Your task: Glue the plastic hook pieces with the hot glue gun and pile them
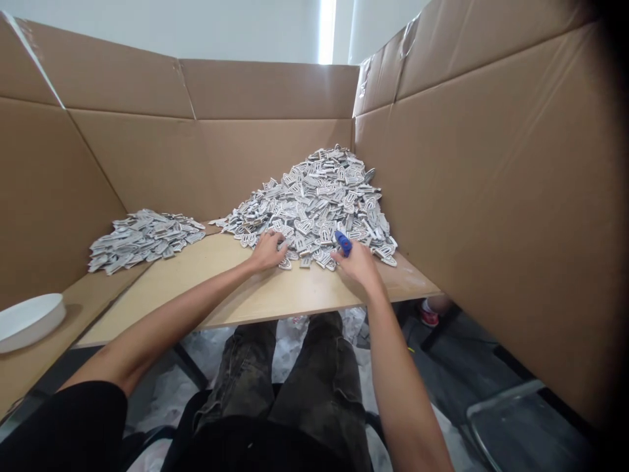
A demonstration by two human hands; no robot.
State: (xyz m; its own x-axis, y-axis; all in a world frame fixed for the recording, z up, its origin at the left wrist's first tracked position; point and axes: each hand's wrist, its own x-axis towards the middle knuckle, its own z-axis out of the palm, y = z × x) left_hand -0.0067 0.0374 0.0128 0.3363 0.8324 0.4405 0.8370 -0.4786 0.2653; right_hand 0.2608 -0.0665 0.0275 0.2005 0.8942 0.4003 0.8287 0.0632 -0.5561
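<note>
A big heap of small grey-white flat parts (319, 196) lies at the back right of a wooden board (246, 288). My left hand (268, 250) rests at the heap's near edge, fingers curled over a few parts. My right hand (358, 261) is closed round a small blue tool (343, 242), which touches the heap's front edge. A smaller, flatter pile of the same parts (142, 237) lies at the left.
Tall cardboard walls (491, 183) enclose the board on the left, back and right. A white bowl (29, 319) sits on a lower surface at the near left. My legs and crumpled plastic on the floor show below the board's front edge.
</note>
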